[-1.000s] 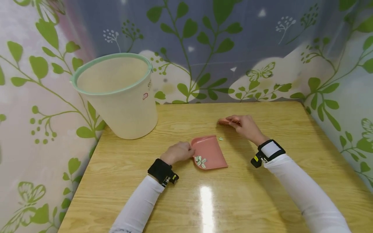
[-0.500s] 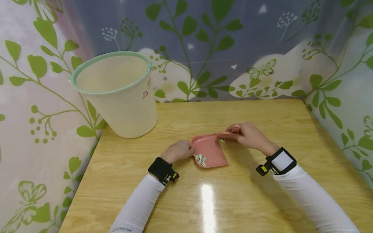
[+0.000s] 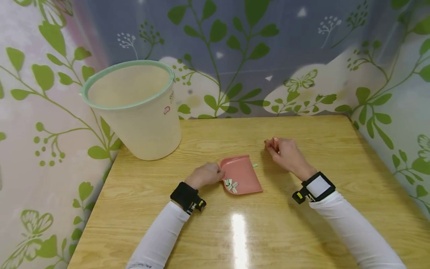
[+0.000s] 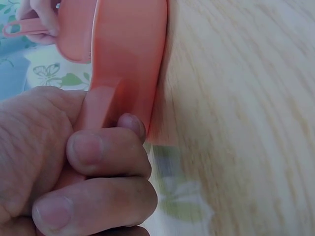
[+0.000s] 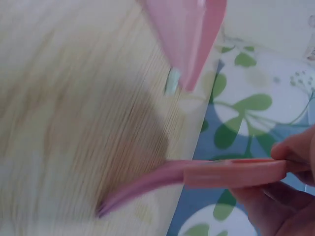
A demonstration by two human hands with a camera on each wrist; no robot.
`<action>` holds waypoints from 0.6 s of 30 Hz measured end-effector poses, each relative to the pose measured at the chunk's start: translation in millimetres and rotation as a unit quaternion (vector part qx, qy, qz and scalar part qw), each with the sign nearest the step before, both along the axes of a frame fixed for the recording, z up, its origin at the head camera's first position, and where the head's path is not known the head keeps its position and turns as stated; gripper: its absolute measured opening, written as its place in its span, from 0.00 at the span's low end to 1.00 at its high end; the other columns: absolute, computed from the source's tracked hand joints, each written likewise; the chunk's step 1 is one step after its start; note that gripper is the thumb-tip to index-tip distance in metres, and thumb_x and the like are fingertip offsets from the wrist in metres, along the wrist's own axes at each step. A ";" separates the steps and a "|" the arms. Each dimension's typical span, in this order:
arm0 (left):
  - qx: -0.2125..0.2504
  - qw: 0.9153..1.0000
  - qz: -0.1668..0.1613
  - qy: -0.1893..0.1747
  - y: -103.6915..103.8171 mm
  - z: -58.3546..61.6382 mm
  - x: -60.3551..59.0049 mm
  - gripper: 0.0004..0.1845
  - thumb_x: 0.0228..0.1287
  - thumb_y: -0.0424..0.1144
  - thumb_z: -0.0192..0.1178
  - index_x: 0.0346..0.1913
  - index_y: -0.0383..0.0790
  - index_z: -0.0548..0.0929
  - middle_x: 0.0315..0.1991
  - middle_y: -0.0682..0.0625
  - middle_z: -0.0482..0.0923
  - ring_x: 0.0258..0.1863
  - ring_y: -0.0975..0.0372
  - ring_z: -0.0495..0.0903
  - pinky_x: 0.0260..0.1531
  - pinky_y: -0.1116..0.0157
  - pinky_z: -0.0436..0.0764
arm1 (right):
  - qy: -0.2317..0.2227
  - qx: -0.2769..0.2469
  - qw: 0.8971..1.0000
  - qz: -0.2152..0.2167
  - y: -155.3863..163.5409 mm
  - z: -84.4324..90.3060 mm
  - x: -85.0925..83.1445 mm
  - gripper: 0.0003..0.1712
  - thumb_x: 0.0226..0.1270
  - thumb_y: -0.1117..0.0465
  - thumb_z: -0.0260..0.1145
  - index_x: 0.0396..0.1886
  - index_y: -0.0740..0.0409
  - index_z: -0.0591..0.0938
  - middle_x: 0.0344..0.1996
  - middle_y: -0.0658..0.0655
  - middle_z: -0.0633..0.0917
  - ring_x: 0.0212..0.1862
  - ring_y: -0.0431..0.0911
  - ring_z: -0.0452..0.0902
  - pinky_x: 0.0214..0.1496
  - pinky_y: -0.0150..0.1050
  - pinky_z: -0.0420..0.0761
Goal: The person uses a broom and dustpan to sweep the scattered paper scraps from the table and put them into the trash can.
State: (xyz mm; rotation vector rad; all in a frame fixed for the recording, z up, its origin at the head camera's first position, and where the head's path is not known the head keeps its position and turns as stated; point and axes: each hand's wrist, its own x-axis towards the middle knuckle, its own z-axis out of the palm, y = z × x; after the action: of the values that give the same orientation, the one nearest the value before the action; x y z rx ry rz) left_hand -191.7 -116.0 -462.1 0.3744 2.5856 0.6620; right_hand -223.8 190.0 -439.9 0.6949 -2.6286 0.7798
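While the bin [image 3: 134, 108] stands at the table's [image 3: 302, 231] far left, the pink dustpan [image 3: 242, 175] is kept flat by the left hand [image 3: 205, 175], its handle pinched, paper scraps [image 3: 231, 185] gathered inside. One scrap [image 3: 255, 165] is left just beyond the rim. The small brush [image 5: 197, 179], gripped by the right hand [image 3: 285, 153], has been drawn back from the pan; another stroke appears needed.

dustpan [image 3: 242, 175]: I see salmon pink
brush [image 5: 197, 178]: I see the same pink
scraps [image 3: 231, 185]: white and pale green, one pale green bit [image 3: 255, 165]
bucket [image 3: 144, 123]: cream, mint-green rim
table [image 3: 302, 231]: honey-yellow wood grain
curtain [image 3: 47, 112]: I see green leaves and butterflies on white and grey-blue
sleeves [image 3: 158, 239]: white
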 end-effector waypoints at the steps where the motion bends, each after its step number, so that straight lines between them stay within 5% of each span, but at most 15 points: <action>1: 0.002 1.000 0.001 0.000 -0.3 0.1 0.3 0.25 0.82 0.44 0.51 0.20 0.47 0.69 0.16 0.55 0.63 0.16 0.64 0.63 0.19 0.66 0.61 | -0.015 -0.012 1.000 -0.001 -2.8 0.3 2.1 0.11 0.73 0.65 0.66 0.28 0.64 0.84 0.22 0.56 0.84 0.24 0.44 0.76 0.28 0.39 0.73; 10: -0.005 1.000 -0.006 -0.002 -1.3 -1.1 -1.9 0.26 0.83 0.45 0.50 0.19 0.47 0.69 0.16 0.55 0.62 0.15 0.64 0.63 0.19 0.67 0.61 | -0.084 -0.092 0.992 0.019 -34.6 1.3 22.0 0.12 0.72 0.66 0.63 0.26 0.61 0.81 0.27 0.58 0.88 0.23 0.38 0.74 0.22 0.30 0.63; 18: -0.009 1.000 -0.008 -0.003 0.8 -1.3 -2.7 0.26 0.83 0.45 0.50 0.18 0.47 0.69 0.15 0.55 0.62 0.15 0.64 0.63 0.19 0.67 0.60 | -0.089 -0.127 0.987 0.041 -54.0 6.8 32.1 0.19 0.70 0.71 0.64 0.20 0.56 0.69 0.41 0.65 0.90 0.38 0.49 0.86 0.27 0.31 0.67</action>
State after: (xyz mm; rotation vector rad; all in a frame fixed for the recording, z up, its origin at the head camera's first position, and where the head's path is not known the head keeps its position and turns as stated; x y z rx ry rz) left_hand -194.4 -115.2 -463.4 0.3861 2.5792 0.6320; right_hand -191.7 136.0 -433.1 0.6913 -2.6004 1.2287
